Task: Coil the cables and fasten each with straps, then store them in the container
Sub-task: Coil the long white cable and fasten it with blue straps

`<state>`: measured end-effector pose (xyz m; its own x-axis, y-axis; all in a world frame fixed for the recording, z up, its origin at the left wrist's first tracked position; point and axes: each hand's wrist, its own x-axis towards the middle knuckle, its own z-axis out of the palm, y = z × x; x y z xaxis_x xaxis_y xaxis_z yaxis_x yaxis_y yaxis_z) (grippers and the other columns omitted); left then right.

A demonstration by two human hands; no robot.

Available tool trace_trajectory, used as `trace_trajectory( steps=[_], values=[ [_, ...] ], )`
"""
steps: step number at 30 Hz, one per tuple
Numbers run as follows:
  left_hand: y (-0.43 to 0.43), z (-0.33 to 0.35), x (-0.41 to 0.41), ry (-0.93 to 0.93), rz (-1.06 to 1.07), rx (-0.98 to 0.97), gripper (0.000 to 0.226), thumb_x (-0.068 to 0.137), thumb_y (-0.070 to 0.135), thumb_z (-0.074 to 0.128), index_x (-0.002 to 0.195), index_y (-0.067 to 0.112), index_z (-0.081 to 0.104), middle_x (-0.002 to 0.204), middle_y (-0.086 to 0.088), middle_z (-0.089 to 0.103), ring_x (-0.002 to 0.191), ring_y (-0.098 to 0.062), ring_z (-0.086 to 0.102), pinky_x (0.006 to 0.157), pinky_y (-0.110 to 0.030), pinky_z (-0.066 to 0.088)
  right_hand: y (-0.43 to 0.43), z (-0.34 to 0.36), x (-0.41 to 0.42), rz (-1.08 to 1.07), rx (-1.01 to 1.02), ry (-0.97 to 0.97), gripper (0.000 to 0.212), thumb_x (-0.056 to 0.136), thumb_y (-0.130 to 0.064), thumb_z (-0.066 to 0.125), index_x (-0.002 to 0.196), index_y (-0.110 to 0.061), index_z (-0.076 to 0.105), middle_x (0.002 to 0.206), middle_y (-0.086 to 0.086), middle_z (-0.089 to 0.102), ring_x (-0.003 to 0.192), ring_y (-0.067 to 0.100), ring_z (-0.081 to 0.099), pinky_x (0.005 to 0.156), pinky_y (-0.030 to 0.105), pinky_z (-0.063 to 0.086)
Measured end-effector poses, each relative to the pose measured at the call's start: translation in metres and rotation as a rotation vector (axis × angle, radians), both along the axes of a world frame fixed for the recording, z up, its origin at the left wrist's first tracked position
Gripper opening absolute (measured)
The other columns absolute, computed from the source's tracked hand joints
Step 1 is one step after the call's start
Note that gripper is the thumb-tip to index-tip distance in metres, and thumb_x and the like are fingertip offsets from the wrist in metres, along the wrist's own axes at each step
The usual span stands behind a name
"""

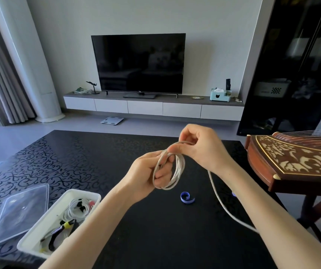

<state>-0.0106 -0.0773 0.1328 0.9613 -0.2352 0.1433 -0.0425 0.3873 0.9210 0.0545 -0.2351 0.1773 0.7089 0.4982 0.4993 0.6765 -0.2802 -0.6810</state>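
The black patterned table (155, 230) fills the lower frame, its near edge cut off by the bottom border. Beyond it, at upper centre, one dark television (138, 63) stands on a low cabinet. At the right edge is one brown inlaid stringed instrument (295, 162), only its end in view.

At lower left lies one clear lid (20, 210), and just beside it one white container (45, 217), its near corner hidden behind the left forearm. Inside are a white coiled cable (76, 208) and a black one with a yellow strap (66, 225). The rest of the contents are too jumbled to count.

Two hands meet above the table's centre. The left hand (146, 175) grips the white cable coil (177, 169), its fingers curled through the several loops. The right hand (200, 150) pinches a strand at the top of the coil. The cable's loose tail (221, 204) drops toward the lower right and vanishes behind the right forearm, so its end is hidden.

One blue strap (187, 198), curled, lies on the table below the coil. A second blue speck shows at the edge of the right forearm, too covered to identify.
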Motion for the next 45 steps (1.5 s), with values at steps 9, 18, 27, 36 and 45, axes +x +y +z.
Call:
trace_trajectory(
  steps=[9, 18, 27, 36, 45],
  values=[
    [0.010, -0.007, -0.006, 0.066, -0.241, -0.570, 0.035, 0.099, 0.025, 0.035, 0.089, 0.000, 0.057, 0.050, 0.003, 0.033, 0.039, -0.009, 0.031, 0.043, -0.021, 0.036, -0.016, -0.056, -0.001, 0.107, 0.182, 0.504, 0.013, 0.093, -0.019, 0.057, 0.090, -0.010, 0.066, 0.067, 0.002, 0.060, 0.058, 0.013, 0.051, 0.058, 0.027, 0.045],
    [0.016, 0.007, -0.012, 0.007, -0.060, -0.621, 0.028, 0.096, 0.029, 0.038, 0.095, 0.004, 0.049, 0.053, 0.004, 0.041, 0.043, -0.006, 0.040, 0.045, -0.018, 0.039, -0.026, -0.112, -0.052, -0.035, -0.230, 0.382, 0.024, 0.101, -0.021, 0.041, 0.085, -0.018, 0.059, 0.057, -0.006, 0.052, 0.047, 0.004, 0.044, 0.050, 0.018, 0.036],
    [-0.002, 0.017, -0.016, 0.019, 0.309, -0.223, 0.026, 0.101, 0.026, 0.035, 0.082, 0.009, 0.045, 0.055, 0.003, 0.036, 0.049, -0.010, 0.038, 0.049, -0.021, 0.040, -0.018, -0.074, -0.065, -0.081, -0.566, -0.526, 0.034, 0.089, -0.021, 0.051, 0.060, -0.023, 0.033, 0.052, -0.011, 0.030, 0.042, 0.006, 0.026, 0.045, 0.014, 0.010],
    [-0.031, 0.013, -0.026, -0.176, 0.573, 0.465, 0.041, 0.103, 0.024, 0.033, 0.068, 0.006, 0.046, 0.056, 0.005, 0.057, 0.054, -0.008, 0.054, 0.058, -0.023, 0.045, -0.025, -0.033, -0.062, 0.129, -0.396, -0.613, 0.005, 0.082, -0.009, 0.068, 0.086, -0.009, 0.070, 0.074, -0.001, 0.061, 0.064, 0.005, 0.050, 0.063, 0.015, 0.037],
    [-0.036, 0.003, -0.030, -0.130, 0.253, 0.488, 0.035, 0.102, 0.023, 0.037, 0.072, 0.008, 0.044, 0.050, -0.004, 0.041, 0.042, -0.016, 0.040, 0.046, -0.027, 0.032, -0.035, 0.002, -0.055, -0.020, -0.282, -0.308, 0.032, 0.072, -0.034, 0.079, 0.086, -0.019, 0.054, 0.064, -0.005, 0.051, 0.055, 0.009, 0.046, 0.054, 0.018, 0.038]
  ],
)
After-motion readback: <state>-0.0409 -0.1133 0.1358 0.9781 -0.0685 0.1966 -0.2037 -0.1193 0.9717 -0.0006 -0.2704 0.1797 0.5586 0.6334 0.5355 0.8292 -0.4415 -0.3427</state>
